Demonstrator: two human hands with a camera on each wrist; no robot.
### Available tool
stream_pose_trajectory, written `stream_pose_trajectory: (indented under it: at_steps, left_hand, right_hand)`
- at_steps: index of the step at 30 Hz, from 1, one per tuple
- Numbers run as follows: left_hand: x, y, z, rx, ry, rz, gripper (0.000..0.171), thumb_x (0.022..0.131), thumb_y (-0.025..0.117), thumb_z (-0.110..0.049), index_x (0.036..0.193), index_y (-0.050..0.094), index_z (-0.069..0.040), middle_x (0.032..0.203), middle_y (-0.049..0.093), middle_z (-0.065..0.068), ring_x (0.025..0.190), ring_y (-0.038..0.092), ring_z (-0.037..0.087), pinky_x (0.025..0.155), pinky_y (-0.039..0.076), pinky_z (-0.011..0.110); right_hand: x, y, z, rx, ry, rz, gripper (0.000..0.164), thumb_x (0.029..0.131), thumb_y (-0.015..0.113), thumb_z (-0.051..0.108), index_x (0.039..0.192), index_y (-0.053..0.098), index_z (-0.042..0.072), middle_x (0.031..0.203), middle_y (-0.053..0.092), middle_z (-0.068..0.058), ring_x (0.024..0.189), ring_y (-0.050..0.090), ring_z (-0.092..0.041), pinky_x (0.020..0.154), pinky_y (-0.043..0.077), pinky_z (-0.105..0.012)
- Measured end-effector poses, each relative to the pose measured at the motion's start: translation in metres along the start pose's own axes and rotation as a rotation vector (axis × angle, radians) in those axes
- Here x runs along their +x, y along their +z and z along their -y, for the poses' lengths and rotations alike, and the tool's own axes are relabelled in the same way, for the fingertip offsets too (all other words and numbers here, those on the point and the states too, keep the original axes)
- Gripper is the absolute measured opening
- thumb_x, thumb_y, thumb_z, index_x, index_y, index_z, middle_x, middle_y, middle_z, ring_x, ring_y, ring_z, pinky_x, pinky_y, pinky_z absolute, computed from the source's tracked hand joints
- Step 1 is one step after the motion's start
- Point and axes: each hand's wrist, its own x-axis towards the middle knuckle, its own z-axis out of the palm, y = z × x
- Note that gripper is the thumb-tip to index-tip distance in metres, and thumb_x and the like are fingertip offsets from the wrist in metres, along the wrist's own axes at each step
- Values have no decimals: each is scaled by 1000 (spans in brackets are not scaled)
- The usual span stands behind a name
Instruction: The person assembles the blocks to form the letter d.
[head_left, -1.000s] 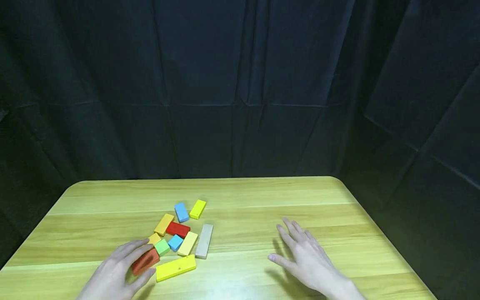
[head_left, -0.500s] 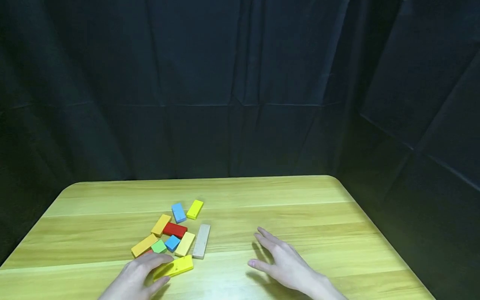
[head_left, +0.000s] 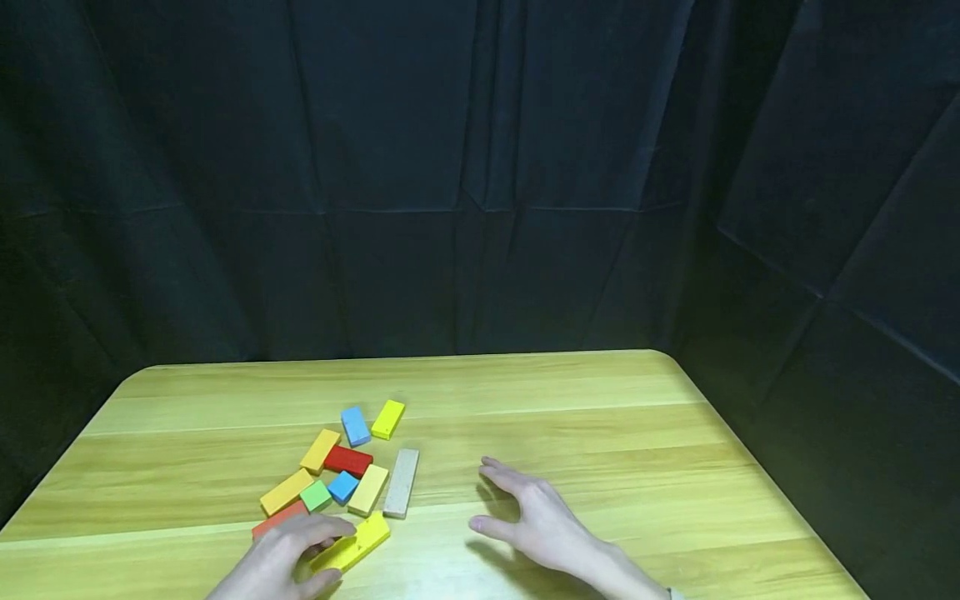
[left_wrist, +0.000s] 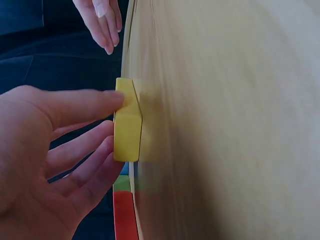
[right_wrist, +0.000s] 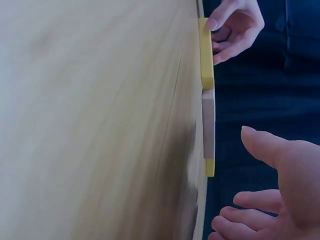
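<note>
My left hand (head_left: 281, 552) pinches a long yellow block (head_left: 369, 537) between thumb and fingers at the table's near left. In the left wrist view the thumb lies against one side of this yellow block (left_wrist: 128, 135), with the fingertips on the other side. An orange-red block (head_left: 279, 518) lies just beyond that hand and is partly covered by it. My right hand (head_left: 542, 525) hovers over the table to the right, fingers spread and relaxed, holding nothing. The right wrist view shows its thumb and fingers (right_wrist: 250, 219) apart.
Beyond the left hand lie a green block (head_left: 316, 496), a small blue block (head_left: 343, 487), a pale yellow block (head_left: 368, 490), a grey block (head_left: 401, 483), a red block (head_left: 348, 461) and several others. A dark curtain (head_left: 390, 183) surrounds the wooden table (head_left: 645, 442).
My left hand has moved right from the orange-red block to the long yellow block, which is now turned slightly. My right hand has shifted left.
</note>
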Motion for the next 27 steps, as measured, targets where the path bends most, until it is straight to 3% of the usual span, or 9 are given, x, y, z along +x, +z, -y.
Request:
stream_pose_trajectory:
  at_steps: [5, 15, 22, 27]
  left_hand:
    - [0, 4, 0, -92, 61, 9, 44, 80, 84, -25, 118, 68, -11, 105, 67, -3, 81, 52, -2, 68, 51, 19]
    - [2, 8, -5, -211, 99, 67, 69, 77, 85, -43, 131, 60, -7, 133, 57, 19, 83, 55, -3, 68, 54, 19]
    - [6, 7, -4, -263, 160, 139, 73, 80, 84, -39, 137, 55, -2, 145, 46, 28, 85, 54, -4, 73, 54, 18]
    - [8, 8, -1, -283, 231, 153, 73, 82, 83, -35, 139, 53, 0, 147, 42, 32, 88, 54, -5, 74, 55, 18]
  right_hand:
    - [5, 6, 2, 32, 17, 2, 78, 89, 68, 54, 146, 49, 4, 153, 47, -9, 139, 46, -33, 112, 38, -55]
    - [20, 22, 7, 79, 21, 1, 82, 84, 75, 51, 149, 47, 10, 150, 51, -6, 137, 48, -32, 112, 40, -54]
    - [37, 35, 14, 93, 51, 19, 88, 81, 79, 50, 151, 43, 12, 152, 48, -3, 139, 46, -28, 113, 40, -50]
    - [49, 43, 18, 85, 49, 20, 91, 79, 81, 49, 152, 42, 12, 152, 48, -4, 139, 45, -28, 114, 40, -49]
